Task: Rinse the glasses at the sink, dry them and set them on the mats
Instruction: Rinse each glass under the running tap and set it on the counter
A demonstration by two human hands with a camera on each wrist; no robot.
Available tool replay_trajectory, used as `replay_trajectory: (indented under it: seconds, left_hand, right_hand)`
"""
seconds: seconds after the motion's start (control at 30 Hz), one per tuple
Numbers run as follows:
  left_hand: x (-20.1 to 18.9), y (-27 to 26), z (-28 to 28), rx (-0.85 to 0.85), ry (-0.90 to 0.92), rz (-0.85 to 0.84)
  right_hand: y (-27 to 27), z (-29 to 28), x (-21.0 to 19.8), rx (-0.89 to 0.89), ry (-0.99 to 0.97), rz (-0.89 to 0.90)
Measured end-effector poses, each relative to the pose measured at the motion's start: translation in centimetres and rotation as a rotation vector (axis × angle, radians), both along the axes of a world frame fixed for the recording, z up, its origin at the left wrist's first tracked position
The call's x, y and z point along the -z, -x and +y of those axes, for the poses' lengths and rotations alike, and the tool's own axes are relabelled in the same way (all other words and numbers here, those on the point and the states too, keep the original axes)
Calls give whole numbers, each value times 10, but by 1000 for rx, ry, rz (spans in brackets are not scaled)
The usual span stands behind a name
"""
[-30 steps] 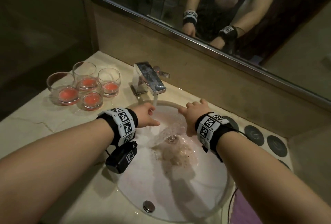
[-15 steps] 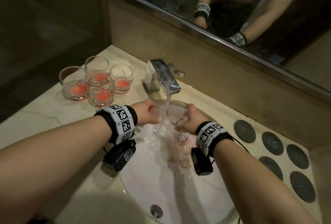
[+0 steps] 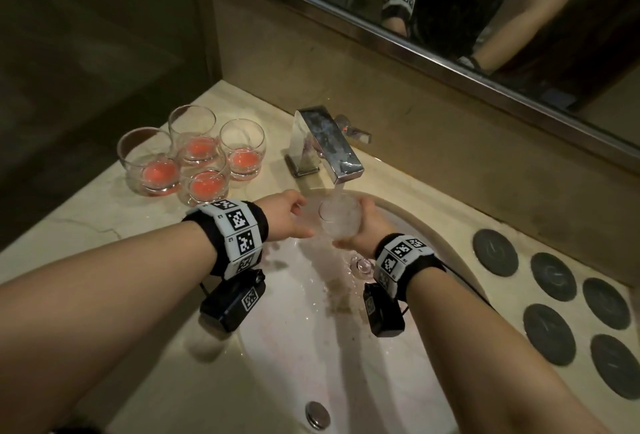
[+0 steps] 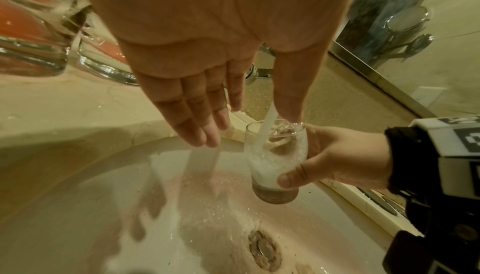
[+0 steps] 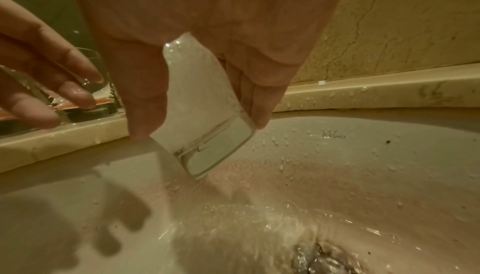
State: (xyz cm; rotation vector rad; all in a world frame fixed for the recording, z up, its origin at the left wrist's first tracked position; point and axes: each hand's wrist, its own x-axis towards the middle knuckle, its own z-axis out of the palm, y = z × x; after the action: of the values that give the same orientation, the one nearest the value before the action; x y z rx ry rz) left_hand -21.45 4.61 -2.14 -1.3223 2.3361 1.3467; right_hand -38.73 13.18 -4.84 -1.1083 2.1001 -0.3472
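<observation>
My right hand [image 3: 363, 229] grips a clear glass [image 3: 338, 216] upright under the running tap [image 3: 325, 146], over the white sink [image 3: 408, 218]. Water foams inside the glass [image 4: 275, 155] and spills over its side. In the right wrist view my thumb and fingers [image 5: 145, 97] wrap the glass [image 5: 205, 114] from above. My left hand [image 3: 287, 215] hovers just left of the glass with straight, wet fingers [image 4: 197, 118], holding nothing. Several glasses with red liquid [image 3: 204, 184] stand on the counter at the left. Dark round mats [image 3: 550, 276] lie on the counter at the right.
A mirror [image 3: 450, 0] runs along the wall behind the tap. The drain [image 4: 263, 249] sits in the basin's middle, and an overflow cap [image 3: 317, 414] at its near rim. Pinkish water streaks the bowl. The marble counter [image 3: 86, 225] extends left.
The right hand has turned the glass upright and raised it under the stream, where it now fills with foaming water. The left hand stays beside it, fingers now straightened. My view has shifted right.
</observation>
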Motion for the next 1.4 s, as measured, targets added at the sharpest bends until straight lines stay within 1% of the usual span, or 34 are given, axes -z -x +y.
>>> replay_trajectory:
  seconds: [0.2, 0.43, 0.6, 0.77, 0.9, 1.07, 1.13, 1.17, 1.23, 1.3, 1.33, 1.4]
  left_hand:
    - [0, -1, 1, 9, -15, -5]
    - [-2, 0, 4, 3, -17, 8]
    - [-8, 3, 9, 30, 15, 6]
    - [-18, 12, 11, 38, 33, 21]
    - [-23, 18, 18, 38, 20, 40]
    - [-24, 22, 26, 29, 5, 57]
    - [-26, 22, 28, 30, 18, 55]
    - [-27, 22, 28, 30, 23, 54]
    - [-29, 21, 29, 30, 25, 55]
    - [-31, 20, 29, 27, 27, 58]
    - [-32, 20, 29, 23, 27, 60]
    - [-32, 18, 28, 19, 27, 64]
  right_hand:
    - [3, 0, 1, 24, 27, -16]
    - [7, 1, 2, -2, 55, 13]
    - [11, 9, -9, -24, 58, 79]
    - [16, 21, -24, -110, 2, 196]
    - [20, 29, -35, -191, -65, 344]
    - [18, 33, -41, -460, -216, 792]
    - [16, 35, -43, -518, -255, 916]
    - [17, 35, -44, -528, -271, 948]
    - [17, 37, -47, -515, -283, 954]
    - [17, 38, -51, -451, -267, 882]
    - [18, 38, -53, -393, -251, 804]
    - [19, 40, -52, -214, -199, 551]
